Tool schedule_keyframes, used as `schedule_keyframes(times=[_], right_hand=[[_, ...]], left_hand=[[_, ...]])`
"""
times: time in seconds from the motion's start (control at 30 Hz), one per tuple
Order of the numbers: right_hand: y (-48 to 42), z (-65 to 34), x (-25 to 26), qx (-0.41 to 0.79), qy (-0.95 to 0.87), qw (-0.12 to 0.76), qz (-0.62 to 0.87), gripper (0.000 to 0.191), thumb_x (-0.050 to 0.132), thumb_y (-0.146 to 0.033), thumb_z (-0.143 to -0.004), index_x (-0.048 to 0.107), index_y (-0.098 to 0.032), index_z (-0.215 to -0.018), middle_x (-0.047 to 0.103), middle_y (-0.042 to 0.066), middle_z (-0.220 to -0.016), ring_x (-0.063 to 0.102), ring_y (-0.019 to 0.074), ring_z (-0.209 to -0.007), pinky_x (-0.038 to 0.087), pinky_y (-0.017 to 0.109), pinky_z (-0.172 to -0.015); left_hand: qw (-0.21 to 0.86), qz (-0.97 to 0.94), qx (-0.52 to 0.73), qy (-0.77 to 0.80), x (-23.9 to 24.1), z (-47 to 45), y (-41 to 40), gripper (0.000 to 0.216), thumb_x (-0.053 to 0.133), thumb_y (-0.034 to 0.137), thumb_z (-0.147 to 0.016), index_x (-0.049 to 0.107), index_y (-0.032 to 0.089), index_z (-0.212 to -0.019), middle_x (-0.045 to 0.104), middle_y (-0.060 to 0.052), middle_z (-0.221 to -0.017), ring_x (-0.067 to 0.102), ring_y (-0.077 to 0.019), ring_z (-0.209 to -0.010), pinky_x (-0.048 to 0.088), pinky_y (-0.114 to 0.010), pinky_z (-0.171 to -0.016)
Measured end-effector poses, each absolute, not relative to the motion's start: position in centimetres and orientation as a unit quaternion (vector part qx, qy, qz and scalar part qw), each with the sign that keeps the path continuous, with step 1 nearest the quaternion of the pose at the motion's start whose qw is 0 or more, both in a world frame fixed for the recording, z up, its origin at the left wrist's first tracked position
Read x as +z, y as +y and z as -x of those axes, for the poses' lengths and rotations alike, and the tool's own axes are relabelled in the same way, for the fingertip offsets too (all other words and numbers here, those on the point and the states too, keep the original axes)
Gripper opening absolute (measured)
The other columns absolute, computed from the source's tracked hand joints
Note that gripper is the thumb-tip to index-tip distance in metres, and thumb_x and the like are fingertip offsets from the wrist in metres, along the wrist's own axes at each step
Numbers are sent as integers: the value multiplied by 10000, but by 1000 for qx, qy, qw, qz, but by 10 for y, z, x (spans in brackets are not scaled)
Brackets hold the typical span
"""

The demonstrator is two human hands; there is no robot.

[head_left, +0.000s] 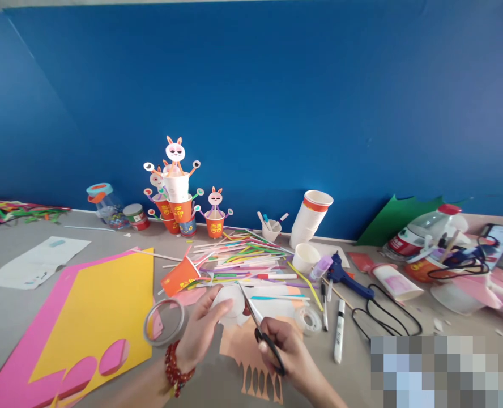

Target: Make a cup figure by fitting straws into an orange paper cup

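My left hand (200, 331), with a red bead bracelet at the wrist, is closed around a white paper cup (230, 300) held on its side above the table. My right hand (288, 348) grips black-handled scissors (260, 328), whose blades point up and left to the cup's rim. Under both hands lies a peach paper sheet (245, 354) with leaf-shaped cut-outs along its lower edge. A clear tape roll (164, 322) lies just left of my left hand.
Yellow and pink card sheets (98, 317) cover the left. Coloured straws (243, 260), an orange cup (179, 276), a cup stack (308, 221), bunny cup figures (177, 198), a blue glue gun (345, 277), markers (339, 331) and a bottle (425, 229) crowd the back and right.
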State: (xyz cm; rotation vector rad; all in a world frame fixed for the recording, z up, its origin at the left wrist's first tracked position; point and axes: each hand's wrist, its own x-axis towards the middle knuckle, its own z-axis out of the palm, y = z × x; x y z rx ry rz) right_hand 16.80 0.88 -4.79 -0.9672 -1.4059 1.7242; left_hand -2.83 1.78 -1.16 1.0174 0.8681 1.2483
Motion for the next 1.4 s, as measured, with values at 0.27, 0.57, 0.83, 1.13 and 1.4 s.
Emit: schedule_keyframes(times=[0.27,0.57,0.83,1.13,1.4], right_hand=[[9,-165,-49,656,-553,363,364,514,704,-626,-730,413,-210,-651,418,-92,-432,378,59,-355,223,177,-370],[7,-161,-50,677,-532,356,364,536,661,-690,-728,423,-212,-685,416,-105,-416,299,41,-306,198,178,-337],[7,-160,-53,675,-536,342,376,541,679,-688,-710,428,-211,-666,406,-98,-416,339,51,-319,218,182,-349],[5,-161,-51,679,-534,336,374,538,681,-682,-715,426,-211,-669,426,-92,-428,330,48,-321,206,183,-350],[7,-163,-55,670,-540,318,398,531,686,-671,-713,418,-214,-666,403,-96,-408,357,61,-333,214,179,-359]], left_hand=[[646,-434,517,356,-3,36,24,218,640,336,-855,685,161,-977,722,-57,-849,652,-188,-754,484,-270,-664],[648,-407,532,362,-16,33,25,224,679,351,-820,689,172,-955,722,-38,-840,659,-188,-742,496,-267,-650],[636,-419,532,370,-17,39,23,208,661,340,-840,698,166,-947,719,-54,-867,657,-203,-805,489,-267,-676],[649,-386,539,373,-23,40,23,239,689,321,-818,689,168,-1002,728,-51,-875,669,-207,-802,511,-294,-730],[637,-342,573,386,-26,40,26,279,733,339,-764,643,177,-974,709,-22,-786,657,-175,-704,512,-281,-671]])
